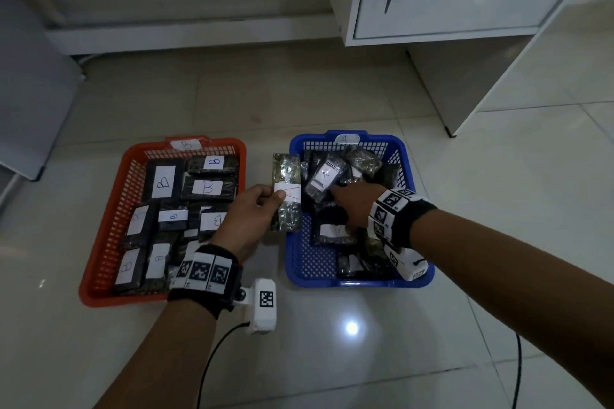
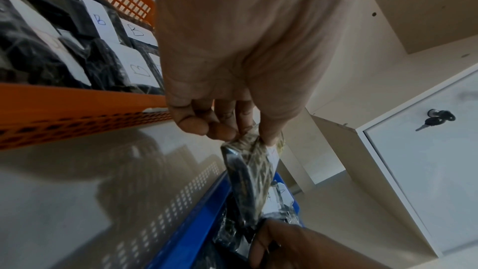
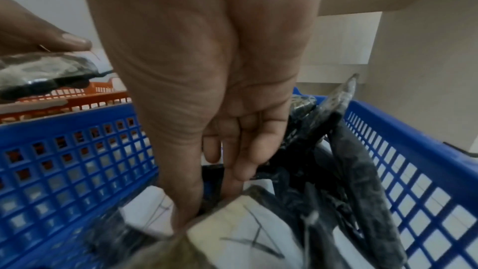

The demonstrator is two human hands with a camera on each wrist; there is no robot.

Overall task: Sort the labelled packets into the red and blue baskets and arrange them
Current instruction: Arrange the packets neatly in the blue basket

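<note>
Over the blue basket (image 1: 300, 259) left rim, the left hand (image 1: 247, 214) pinches an A-labelled packet (image 1: 286, 191). Only the right-wrist view shows the right hand (image 3: 207, 109) pinching a second packet (image 3: 232, 232) inside.

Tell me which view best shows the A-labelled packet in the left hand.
The head view: the packet faces the camera, its red A readable, pinched by the left hand. The left wrist view shows it edge-on, label unreadable. The right wrist view catches one end.

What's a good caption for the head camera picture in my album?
Left hand holds an A packet beside the blue basket while the right hand reaches inside it.
</note>
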